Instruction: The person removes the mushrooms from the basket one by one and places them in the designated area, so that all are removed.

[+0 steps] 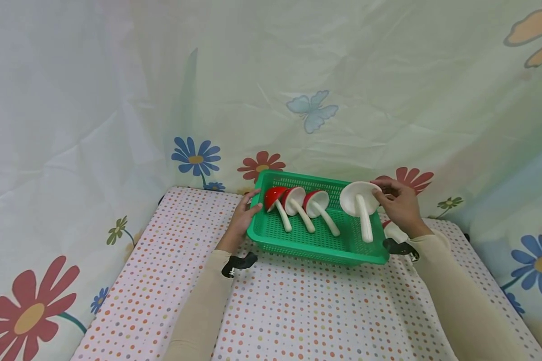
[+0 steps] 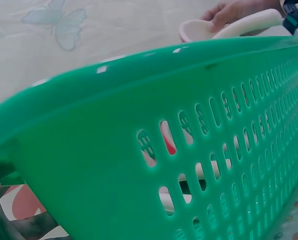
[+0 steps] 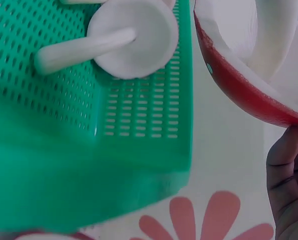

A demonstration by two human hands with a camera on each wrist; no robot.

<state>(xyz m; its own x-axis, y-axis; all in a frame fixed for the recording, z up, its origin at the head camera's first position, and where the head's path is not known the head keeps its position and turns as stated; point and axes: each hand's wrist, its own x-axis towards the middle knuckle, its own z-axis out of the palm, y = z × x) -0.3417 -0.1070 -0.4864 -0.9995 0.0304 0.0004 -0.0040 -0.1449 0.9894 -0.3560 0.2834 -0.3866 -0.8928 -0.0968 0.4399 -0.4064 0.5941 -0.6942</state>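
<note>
My right hand [image 1: 403,206] pinches a toy mushroom [image 1: 365,220] by the edge of its cap, above the right end of a green plastic basket [image 1: 298,245]. Its white underside and stem face me, while the right wrist view shows the red outside of the cap [image 3: 239,95]. Three more red-capped mushrooms lie side by side in the basket's left half: one at the left [image 1: 276,198], one in the middle [image 1: 298,200] and one nearer the centre [image 1: 318,204]. At the basket's left end my left hand [image 1: 241,218] grips the rim, thumb on the near side.
Just right of the basket, partly hidden by my right wrist, a red-and-white object [image 1: 394,232] rests on the table. A dotted cloth [image 1: 271,311] covers the table. Behind it hangs a pale curtain [image 1: 235,100] printed with flowers and butterflies.
</note>
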